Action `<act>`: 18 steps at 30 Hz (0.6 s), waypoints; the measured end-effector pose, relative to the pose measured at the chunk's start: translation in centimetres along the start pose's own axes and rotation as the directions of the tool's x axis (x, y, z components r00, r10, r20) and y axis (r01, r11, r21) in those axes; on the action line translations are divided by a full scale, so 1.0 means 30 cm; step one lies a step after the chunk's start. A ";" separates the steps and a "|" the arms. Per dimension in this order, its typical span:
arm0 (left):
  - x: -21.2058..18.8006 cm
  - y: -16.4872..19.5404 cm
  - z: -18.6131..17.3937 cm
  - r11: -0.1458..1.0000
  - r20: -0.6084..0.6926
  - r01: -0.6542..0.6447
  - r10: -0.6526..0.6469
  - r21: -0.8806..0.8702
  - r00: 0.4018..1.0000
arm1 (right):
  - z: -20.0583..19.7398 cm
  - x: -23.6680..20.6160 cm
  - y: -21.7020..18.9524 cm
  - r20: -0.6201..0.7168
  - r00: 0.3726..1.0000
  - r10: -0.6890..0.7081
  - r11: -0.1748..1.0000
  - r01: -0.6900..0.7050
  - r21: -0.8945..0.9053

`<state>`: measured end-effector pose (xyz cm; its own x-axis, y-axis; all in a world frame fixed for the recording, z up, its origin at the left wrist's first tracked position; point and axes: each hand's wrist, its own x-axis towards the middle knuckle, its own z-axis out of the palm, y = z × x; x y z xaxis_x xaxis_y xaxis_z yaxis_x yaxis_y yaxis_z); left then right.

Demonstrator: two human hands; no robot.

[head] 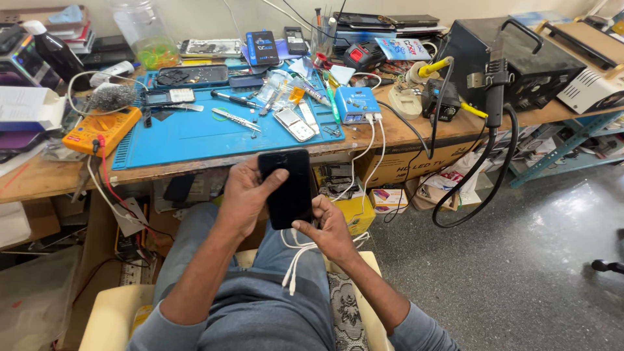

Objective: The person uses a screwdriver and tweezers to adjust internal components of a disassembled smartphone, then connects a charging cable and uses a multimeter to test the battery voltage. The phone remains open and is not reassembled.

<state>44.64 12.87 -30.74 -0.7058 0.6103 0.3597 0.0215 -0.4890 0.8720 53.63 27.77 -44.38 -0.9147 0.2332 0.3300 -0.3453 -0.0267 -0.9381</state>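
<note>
I hold a black smartphone (289, 188) with a dark screen over my lap, in front of the workbench edge. My left hand (246, 195) wraps its left side, thumb lying across the top of the screen. My right hand (327, 224) grips the lower right corner, thumb on the bottom edge. White cables (294, 263) hang from under my right hand down across my jeans. On the blue work mat (195, 133) lie tweezers (235, 119), a silver phone part (293, 124) and small tools.
An orange multimeter (101, 129) with red lead sits at the bench's left. A blue power box (357, 104) with white cables stands at the mat's right. A hot-air handle (495, 84) and black hose hang off the bench at right. Boxes (390, 198) crowd the space under the bench.
</note>
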 end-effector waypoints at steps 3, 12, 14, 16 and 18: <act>0.013 -0.035 -0.027 0.999 -0.030 -0.016 0.017 0.036 0.999 | -0.015 0.002 0.025 -0.024 0.998 0.051 0.996 -0.053 -0.076; -0.003 -0.050 -0.041 0.996 -0.084 0.017 -0.010 0.084 0.996 | -0.004 -0.006 0.012 -0.011 0.999 0.041 0.993 -0.042 -0.110; -0.003 -0.041 -0.039 0.996 -0.064 0.047 -0.042 0.080 0.997 | -0.002 -0.011 0.002 -0.015 0.997 0.073 0.990 -0.074 -0.122; -0.002 -0.038 -0.032 0.991 -0.051 0.108 -0.104 0.079 0.993 | -0.002 -0.014 -0.004 -0.016 0.996 0.085 0.988 -0.087 -0.129; -0.004 -0.041 -0.020 0.990 -0.054 0.121 -0.117 0.073 0.992 | -0.004 -0.017 -0.006 -0.015 0.997 0.082 0.988 -0.083 -0.133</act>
<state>44.26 13.01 -32.06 -0.7404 0.6290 0.2368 -0.0126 -0.3652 0.9309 54.18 27.79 -44.38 -0.9367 0.2448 0.2502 -0.2367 0.0836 -0.9680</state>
